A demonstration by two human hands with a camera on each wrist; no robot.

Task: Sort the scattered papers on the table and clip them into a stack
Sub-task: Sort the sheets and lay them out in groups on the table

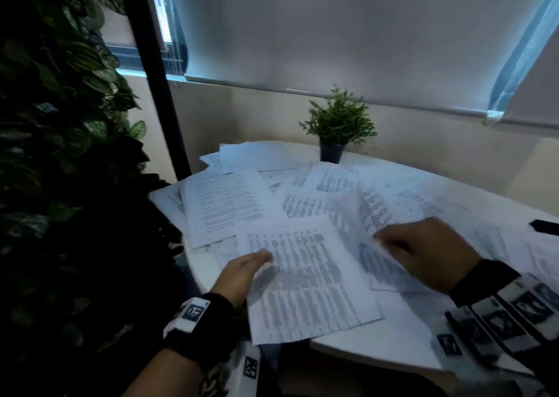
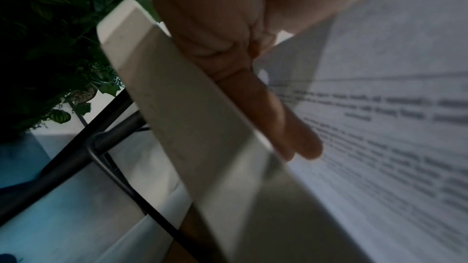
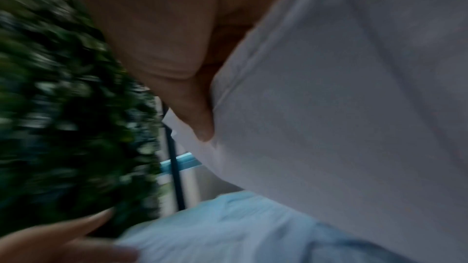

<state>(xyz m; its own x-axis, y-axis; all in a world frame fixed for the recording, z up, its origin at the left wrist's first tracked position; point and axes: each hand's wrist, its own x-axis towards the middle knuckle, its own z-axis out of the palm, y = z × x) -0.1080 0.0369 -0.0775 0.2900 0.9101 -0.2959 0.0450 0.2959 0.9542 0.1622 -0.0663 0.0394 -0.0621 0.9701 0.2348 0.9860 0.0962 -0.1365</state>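
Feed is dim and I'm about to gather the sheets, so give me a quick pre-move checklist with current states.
1. Left hand on the near table-print sheet, fingers straight: ok.
2. Right hand holding a lifted sheet: ok; exact grip blurred.
3. Papers squared into one stack: not ok, scattered and overlapping.
4. Near sheet fully on the table: not ok, it overhangs the front edge.
5. Potted plant clear of both hands: ok.
6. Clip located: cannot tell; a dark object lies at the right edge.
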